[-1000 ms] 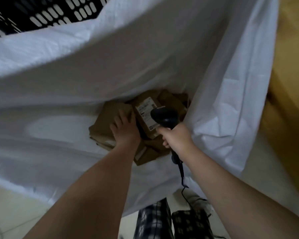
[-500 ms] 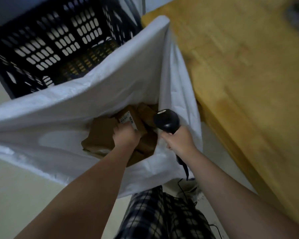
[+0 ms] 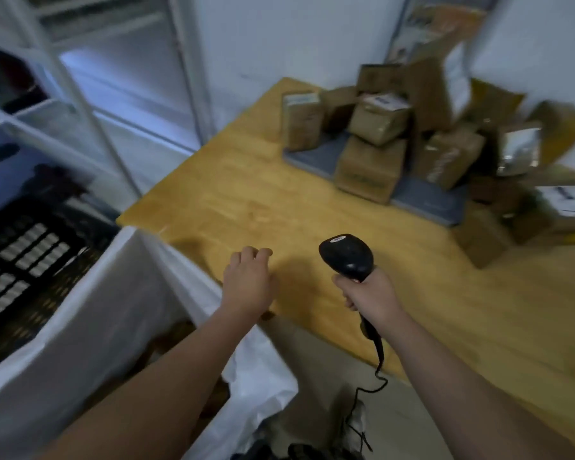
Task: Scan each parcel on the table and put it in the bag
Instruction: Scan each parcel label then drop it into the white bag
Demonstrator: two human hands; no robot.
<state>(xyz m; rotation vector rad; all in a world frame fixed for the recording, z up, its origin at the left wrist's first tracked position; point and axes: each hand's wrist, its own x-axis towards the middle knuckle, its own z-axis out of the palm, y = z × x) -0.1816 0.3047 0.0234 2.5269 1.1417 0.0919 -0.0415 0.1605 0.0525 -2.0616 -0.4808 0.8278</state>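
Head view: two bare forearms come in from 6 o'clock. The left hand (image 3: 248,283) hangs over the near edge of the table (image 3: 246,194), its fingers loosely curled and holding nothing. At its 3 o'clock, apart from it, the right hand (image 3: 367,293) is clenched round the handle of a black scanner (image 3: 346,257), whose head stands above the fist. The cable (image 3: 375,370) drops from under the hand toward 6 o'clock and curls above the floor. At 8 o'clock from the left hand the white bag (image 3: 80,343) stands open beside the table's corner, its rim touching the wood. Brown shapes show dimly inside it under the left forearm, too blurred to tell apart. Beyond the bag, at 9 o'clock, sits a black slotted crate (image 3: 24,254). Farther off, at 1 o'clock from the scanner and well apart from both hands, the parcels (image 3: 379,117) are heaped at the far end of the table. They are brown boxes, some with pale labels, and several of them rest on a grey mat (image 3: 316,157). The heap spreads toward 3 o'clock, where it blurs. At 11 o'clock a white rack (image 3: 90,104) stands against the pale wall (image 3: 279,34).
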